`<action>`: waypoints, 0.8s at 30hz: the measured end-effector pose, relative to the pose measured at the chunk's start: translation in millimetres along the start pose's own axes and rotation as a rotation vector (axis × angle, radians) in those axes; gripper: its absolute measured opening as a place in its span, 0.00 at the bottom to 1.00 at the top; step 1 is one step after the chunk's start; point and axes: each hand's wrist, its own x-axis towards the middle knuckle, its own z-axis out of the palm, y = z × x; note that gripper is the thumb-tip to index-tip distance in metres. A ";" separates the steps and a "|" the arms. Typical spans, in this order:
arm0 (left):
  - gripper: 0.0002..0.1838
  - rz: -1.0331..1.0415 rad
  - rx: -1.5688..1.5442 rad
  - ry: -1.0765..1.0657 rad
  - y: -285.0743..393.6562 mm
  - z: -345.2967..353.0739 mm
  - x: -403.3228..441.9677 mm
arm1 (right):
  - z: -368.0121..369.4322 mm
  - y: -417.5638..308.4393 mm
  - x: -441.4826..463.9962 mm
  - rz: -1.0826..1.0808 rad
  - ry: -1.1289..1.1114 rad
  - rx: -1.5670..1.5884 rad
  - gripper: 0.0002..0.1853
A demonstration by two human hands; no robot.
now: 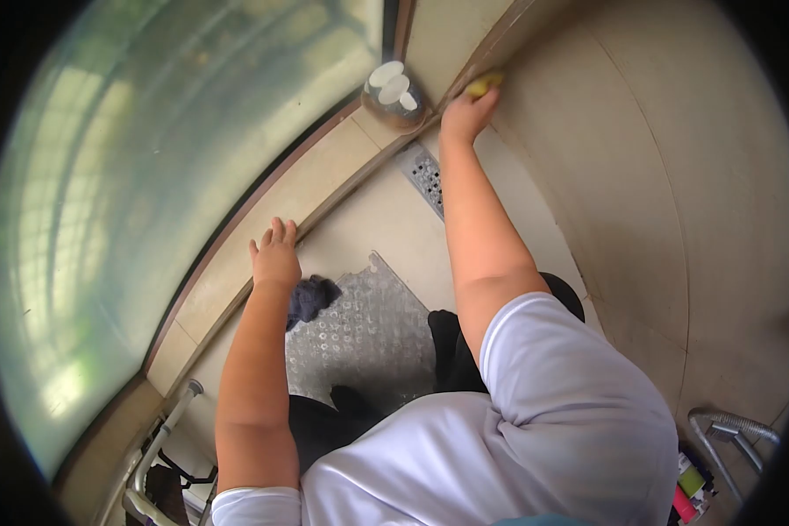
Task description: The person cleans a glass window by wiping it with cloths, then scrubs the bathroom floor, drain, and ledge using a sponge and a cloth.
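Observation:
My right hand [470, 114] is closed round a yellow sponge [484, 84], against the tiled wall edge at the top, beyond the metal floor drain [425, 178]. My left hand [274, 254] rests with fingers spread on the tiled ledge [324, 175] below the window. Just below and to the right of that hand, a dark crumpled cloth [311, 300] lies on the edge of the grey textured mat [359, 329].
A rounded shiny container [394, 98] stands in the ledge's corner. Frosted glass [175, 158] rises on the left, a tiled wall [666, 193] on the right. Metal tubes [162, 438] stand at the lower left, a shower hose [735, 422] at the lower right.

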 end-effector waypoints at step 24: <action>0.33 -0.020 -0.095 0.001 1.7 7.6 2.6 | 6.0 72.7 -3.9 0.332 -0.252 0.127 0.20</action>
